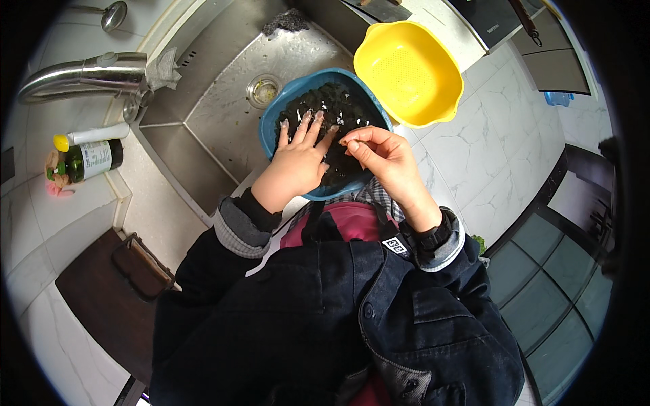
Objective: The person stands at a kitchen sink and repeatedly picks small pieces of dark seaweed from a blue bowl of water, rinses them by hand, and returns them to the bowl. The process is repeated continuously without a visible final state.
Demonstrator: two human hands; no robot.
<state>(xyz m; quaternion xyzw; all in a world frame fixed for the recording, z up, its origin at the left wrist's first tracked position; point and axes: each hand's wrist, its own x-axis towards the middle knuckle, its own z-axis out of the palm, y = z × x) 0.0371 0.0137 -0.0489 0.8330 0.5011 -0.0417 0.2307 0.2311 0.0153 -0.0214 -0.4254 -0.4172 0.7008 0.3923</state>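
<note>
A blue plastic basin (272,112) full of dark, wet, glossy pieces, possibly wood ear fungus, rests at the near edge of the steel sink. My left hand (297,162) lies palm down on the dark pieces, its fingers spread and their tips wet. Above the basin's right side, my right hand (381,152) pinches a small brownish piece (345,143) between thumb and fingertips. A yellow plastic colander (411,76) with a perforated bottom touches the basin's far right rim; nothing lies in it.
The stainless steel sink (223,83) has a drain strainer (264,91) and a dark scouring pad (286,22). A metal faucet (96,76) stands at left, near a green bottle (96,160) and a white tube with a yellow cap (96,135). A cooktop (490,20) is at upper right.
</note>
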